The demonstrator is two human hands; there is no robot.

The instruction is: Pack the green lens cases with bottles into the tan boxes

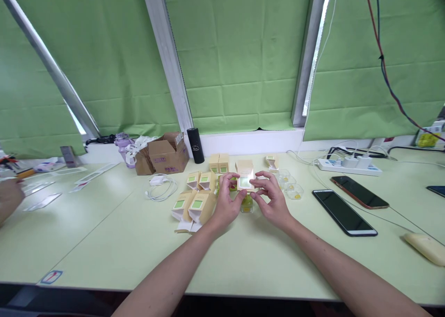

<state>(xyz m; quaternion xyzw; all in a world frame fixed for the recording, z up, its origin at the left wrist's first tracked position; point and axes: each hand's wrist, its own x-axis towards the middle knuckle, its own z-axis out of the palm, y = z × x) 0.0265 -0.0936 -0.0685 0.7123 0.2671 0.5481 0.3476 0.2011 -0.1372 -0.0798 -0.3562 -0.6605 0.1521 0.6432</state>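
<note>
Between my two hands is a small tan cardboard box (245,169) with a green panel on its front. My left hand (227,200) grips its left side with thumb and fingertips. From the right, the fingers of my right hand (273,199) are bent against the box's other edge. Just beneath it, a small clear container with yellow-green contents (247,205) stands on the table. To the left sit several similar boxes (202,205) with flaps folded out. Several clear cups with yellow bits (294,192) lie right of my right hand, near another open small box (271,163).
A brown carton (167,155), a black bottle (195,145) and a purple bottle (124,149) stand along the back. A white cable (162,187) lies coiled at left. Two phones (344,212) and a power strip (349,165) are at right. Another person's hand (10,196) is at far left.
</note>
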